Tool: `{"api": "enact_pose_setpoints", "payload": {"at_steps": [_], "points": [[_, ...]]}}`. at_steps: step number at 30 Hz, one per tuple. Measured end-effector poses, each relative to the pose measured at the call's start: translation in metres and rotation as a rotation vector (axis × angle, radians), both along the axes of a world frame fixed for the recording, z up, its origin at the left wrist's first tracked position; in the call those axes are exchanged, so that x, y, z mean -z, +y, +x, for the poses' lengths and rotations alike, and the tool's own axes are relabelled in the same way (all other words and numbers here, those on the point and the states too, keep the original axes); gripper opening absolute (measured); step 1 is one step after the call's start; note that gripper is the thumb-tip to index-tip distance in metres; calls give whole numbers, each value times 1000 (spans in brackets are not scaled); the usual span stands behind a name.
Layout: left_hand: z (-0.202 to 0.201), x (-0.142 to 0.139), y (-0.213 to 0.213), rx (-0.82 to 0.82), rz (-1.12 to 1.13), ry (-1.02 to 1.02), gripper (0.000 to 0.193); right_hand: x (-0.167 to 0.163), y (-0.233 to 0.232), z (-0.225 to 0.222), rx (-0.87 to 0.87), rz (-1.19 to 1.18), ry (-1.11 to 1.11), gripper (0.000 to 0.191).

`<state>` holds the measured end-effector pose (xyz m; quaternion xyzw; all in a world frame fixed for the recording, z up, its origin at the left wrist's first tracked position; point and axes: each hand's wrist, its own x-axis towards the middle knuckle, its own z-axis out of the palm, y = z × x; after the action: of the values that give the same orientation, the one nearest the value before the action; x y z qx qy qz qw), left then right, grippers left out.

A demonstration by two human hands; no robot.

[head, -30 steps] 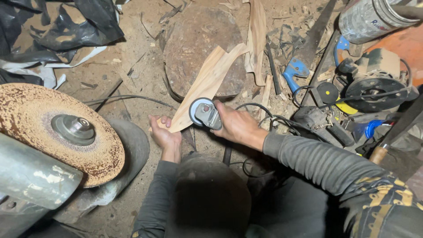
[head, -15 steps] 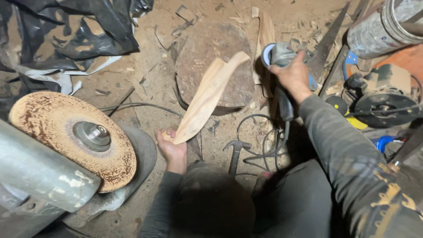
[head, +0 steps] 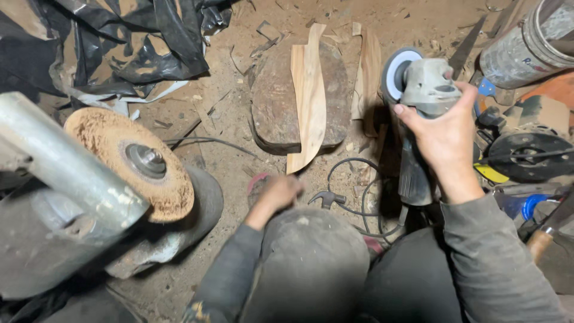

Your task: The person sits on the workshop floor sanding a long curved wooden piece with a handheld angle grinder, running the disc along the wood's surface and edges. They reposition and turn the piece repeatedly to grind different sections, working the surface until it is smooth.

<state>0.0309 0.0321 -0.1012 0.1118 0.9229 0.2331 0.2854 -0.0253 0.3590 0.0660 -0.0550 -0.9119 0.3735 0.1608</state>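
Wooden blank [head: 309, 101] lies on stone [head: 272, 104], between both hands, untouched.

Both hands are bare: the left hand [head: 276, 194] at lower centre of the frame, the right hand [head: 443, 134] at right. Long grey sleeves, dusty and creased, reach the wrists. Grey dust-smeared trousers cover the knees; the left cuff shows a small yellowish pattern.
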Motion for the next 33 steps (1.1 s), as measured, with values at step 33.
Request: {"api": "enact_pose_setpoints", "payload": {"at_steps": [33], "points": [[-118,-54,187,-58,-118,523,34,102,38,16,-167,-118,-262,63]]}}
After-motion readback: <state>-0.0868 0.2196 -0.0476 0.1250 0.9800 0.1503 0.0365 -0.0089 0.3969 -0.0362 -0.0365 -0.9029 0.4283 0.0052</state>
